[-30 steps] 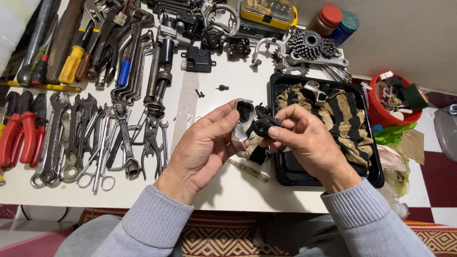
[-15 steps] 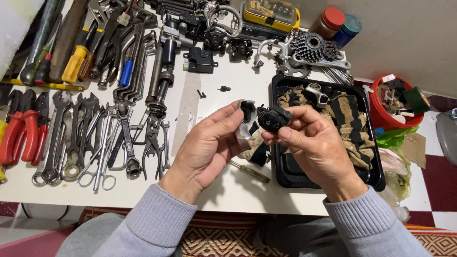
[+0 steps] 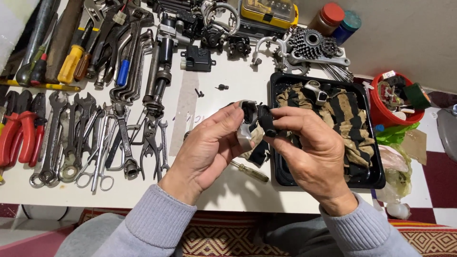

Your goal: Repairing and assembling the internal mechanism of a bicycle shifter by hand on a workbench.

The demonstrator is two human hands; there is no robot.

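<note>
My left hand (image 3: 205,147) and my right hand (image 3: 312,152) meet above the white table's (image 3: 228,90) front edge, together gripping a small black and silver mechanical part (image 3: 251,121). The left fingers pinch its silver side. A black knob-like piece (image 3: 266,121) on the part is pinched by my right thumb and forefinger. A striped rag (image 3: 259,147) hangs partly under the part. Below the hands lies a small screwdriver (image 3: 250,171).
A black tray (image 3: 369,183) with a striped cloth sits on the right. Wrenches (image 3: 85,138), red pliers (image 3: 21,131) and screwdrivers (image 3: 71,62) cover the left. Bike gears (image 3: 309,45), a yellow case (image 3: 269,12) and jars stand at the back. A red bucket (image 3: 395,112) is far right.
The hands have stayed in the same place. My right fingers have shifted on the black piece, and the part has turned slightly between the hands.
</note>
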